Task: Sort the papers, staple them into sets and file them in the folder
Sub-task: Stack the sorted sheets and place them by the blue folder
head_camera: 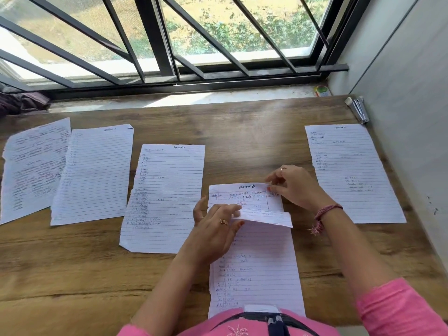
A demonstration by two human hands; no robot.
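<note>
Several lined, handwritten sheets lie on the wooden table (242,132). A small stack (257,263) lies in front of me; its top sheet (266,217) is folded back, baring a page headed "SECTION" (244,195). My left hand (215,226) pinches the folded-back edge of that top sheet. My right hand (291,184) pinches the upper right corner of the bared page. Single sheets lie at far left (34,168), left (94,175), centre (167,197) and right (351,173). A silver stapler (358,109) lies at the table's back right corner.
A barred window (169,40) and its sill run along the table's far edge. A dark cloth (21,103) lies on the sill at left, and a small green and red object (322,90) at right. A grey wall (407,117) bounds the table's right side.
</note>
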